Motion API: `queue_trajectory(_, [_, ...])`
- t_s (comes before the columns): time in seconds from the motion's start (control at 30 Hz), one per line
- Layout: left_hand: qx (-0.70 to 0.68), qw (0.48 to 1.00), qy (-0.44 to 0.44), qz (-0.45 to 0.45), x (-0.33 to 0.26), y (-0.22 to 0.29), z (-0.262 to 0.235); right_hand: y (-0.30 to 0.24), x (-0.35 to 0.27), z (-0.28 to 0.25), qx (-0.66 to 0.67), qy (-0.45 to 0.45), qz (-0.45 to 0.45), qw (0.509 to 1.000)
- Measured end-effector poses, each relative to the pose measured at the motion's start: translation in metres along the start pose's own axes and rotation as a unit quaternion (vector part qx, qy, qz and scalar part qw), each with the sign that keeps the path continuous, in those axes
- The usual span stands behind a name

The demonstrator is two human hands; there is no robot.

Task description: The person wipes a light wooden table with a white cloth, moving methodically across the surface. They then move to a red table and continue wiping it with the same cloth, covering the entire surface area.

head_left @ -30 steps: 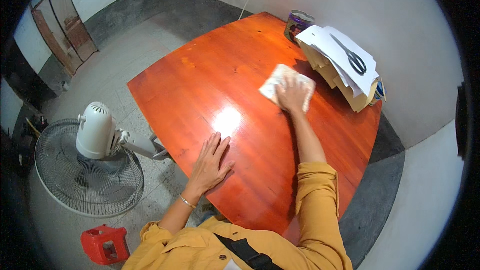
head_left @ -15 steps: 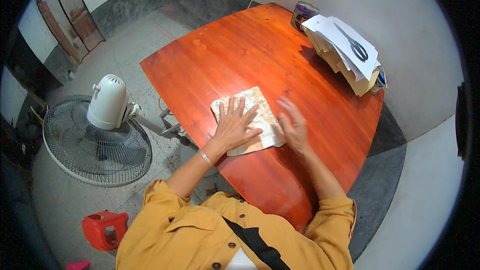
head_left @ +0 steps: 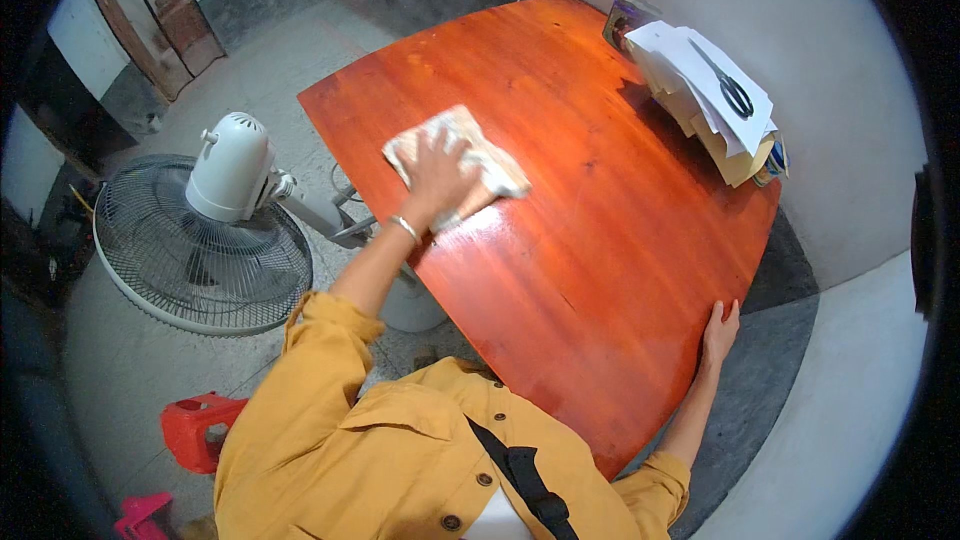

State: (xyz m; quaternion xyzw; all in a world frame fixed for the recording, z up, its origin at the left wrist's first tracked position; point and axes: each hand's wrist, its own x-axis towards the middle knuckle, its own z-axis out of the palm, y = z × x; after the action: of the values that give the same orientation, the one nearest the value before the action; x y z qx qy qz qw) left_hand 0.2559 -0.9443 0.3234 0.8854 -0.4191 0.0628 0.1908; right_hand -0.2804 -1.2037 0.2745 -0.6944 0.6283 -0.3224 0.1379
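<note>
Head view: glossy red-brown wooden table (head_left: pixel 590 270) filling the frame. Left hand (head_left: pixel 437 172) pressing flat, fingers spread, on pale cloth (head_left: pixel 462 152) directly beneath it. Right hand (head_left: pixel 719 330) resting open, gripping nothing, on near table edge. White fan (head_left: pixel 215 215) standing left of the left hand.

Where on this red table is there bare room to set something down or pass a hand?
Most of the red table is bare: the wide middle between the cloth under the left hand and the paper stack, and the near end up to the right hand on its edge. It is crowded only at the far right corner, with papers, scissors and a can.
</note>
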Motion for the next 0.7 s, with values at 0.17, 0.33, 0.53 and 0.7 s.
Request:
queue_trajectory(0.17, [-0.104,0.958,-0.087,0.252,-0.116,0.103,-0.015,-0.023,-0.008,0.003,-0.008,-0.043,0.023,0.999])
queue_trajectory(0.33, [-0.154,0.936,-0.114,0.294,-0.151,0.108,-0.029,-0.009,-0.010,-0.003,-0.073,-0.046,-0.005,0.996])
queue_trajectory(0.53, [0.070,0.991,0.053,0.097,-0.077,-0.034,-0.046,-0.034,-0.017,-0.012,-0.076,-0.065,0.039,0.994])
queue_trajectory(0.7, [0.064,0.990,0.123,-0.024,-0.054,-0.077,-0.026,-0.038,-0.022,-0.006,-0.088,-0.065,0.037,0.993])
